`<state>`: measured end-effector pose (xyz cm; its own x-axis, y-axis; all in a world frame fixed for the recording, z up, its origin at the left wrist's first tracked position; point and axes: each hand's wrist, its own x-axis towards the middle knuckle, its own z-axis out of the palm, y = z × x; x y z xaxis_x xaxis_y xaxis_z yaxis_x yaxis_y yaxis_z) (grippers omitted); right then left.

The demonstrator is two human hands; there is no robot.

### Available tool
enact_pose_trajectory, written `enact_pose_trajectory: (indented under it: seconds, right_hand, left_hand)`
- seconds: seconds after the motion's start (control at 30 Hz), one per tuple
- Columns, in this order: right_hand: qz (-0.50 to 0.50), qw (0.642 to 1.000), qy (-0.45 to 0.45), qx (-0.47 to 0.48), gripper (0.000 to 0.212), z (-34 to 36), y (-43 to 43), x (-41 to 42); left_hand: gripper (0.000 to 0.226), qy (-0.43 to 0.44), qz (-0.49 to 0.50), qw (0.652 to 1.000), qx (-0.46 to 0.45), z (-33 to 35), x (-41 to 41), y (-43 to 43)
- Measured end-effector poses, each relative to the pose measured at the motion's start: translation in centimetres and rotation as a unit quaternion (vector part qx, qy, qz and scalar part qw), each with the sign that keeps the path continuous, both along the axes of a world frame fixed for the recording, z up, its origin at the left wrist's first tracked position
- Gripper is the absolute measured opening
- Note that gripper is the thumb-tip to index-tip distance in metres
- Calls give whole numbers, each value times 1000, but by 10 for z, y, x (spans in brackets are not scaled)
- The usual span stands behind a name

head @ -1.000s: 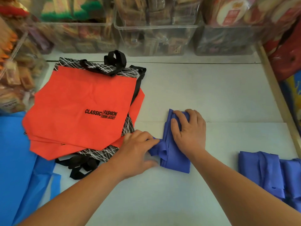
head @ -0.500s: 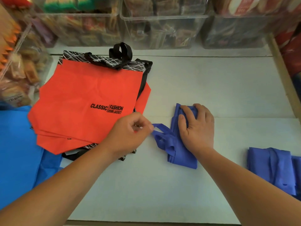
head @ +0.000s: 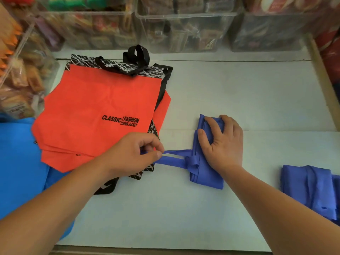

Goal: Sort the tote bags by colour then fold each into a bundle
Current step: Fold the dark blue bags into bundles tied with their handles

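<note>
A folded violet-blue tote bag lies on the pale table in the middle. My right hand presses flat on top of it, fingers spread. My left hand pinches the bag's handle strap, which is stretched out to the left over the table. A stack of red tote bags with black patterned trim and black handles lies at the left, printed "CLASSIC FASHION". More folded violet-blue bags sit at the right edge.
Light-blue bags lie at the far left, partly under my left arm. Clear plastic bins of packaged goods line the back, and a bag of snacks stands at the left. A wooden rail borders the right side.
My left hand has drawn the handle strap out to the left until it is stretched taut. My right hand has stayed pressed on the folded bag.
</note>
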<state>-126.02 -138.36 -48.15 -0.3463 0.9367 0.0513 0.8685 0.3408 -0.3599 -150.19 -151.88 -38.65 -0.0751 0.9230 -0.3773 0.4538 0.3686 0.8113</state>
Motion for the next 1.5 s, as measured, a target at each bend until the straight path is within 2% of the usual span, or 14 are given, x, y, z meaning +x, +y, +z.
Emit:
enact_pose_trajectory:
  seconds: [0.07,0.13,0.23,0.3,0.4,0.53,0.63,0.73,0.93,1.07,1.17,1.27,1.33,1.5]
  right_hand:
    - [0,1000,0,-3,48,0,0,0]
    - [2,1000,1,-3,48,1,-1,0]
    - [0,1000,2,-1,49,2,-1,0]
    - [-2,1000,0,1,49,1,-2,-1]
    - [-1,1000,-1,7,50,0,-1,-1]
    - [2,1000,2,8,50,-1,0,0]
    - [1,1000,9,3,49,-2,-1,0]
    - [2,1000,17,7,50,-1,0,-1]
    - [13,1000,5,-19,64,3,1,1]
    - [30,999,0,-43,68,6,5,3]
    - [65,995,4,-74,76,8,9,9]
    - [105,990,-10,-91,91,10,14,17]
    - [123,989,-11,-76,93,9,13,21]
    - [174,985,2,-12,86,4,6,30]
  left_hand:
    - [12,21,-1,1000,-23,2,-13,-6]
    - [39,130,-29,991,-28,-6,-9,-5]
    - [56,293,-63,950,88,-18,23,5]
    - [57,267,-109,950,122,-26,50,13]
    - [49,183,-120,974,62,-37,73,21]
    - [12,32,-8,998,49,-38,75,17]
    - [15,-101,63,993,11,-28,78,8]
    - [11,-142,90,986,-2,-25,82,5]
    - [4,-136,80,987,19,-19,85,12]
    - [30,-78,37,996,-5,-23,76,12]
    - [58,-73,117,990,-39,-33,73,12]
    - [37,142,6,987,75,-52,76,6]
    - [67,232,-64,967,81,-62,85,-4]
    - [58,181,-82,971,133,-73,98,-15]
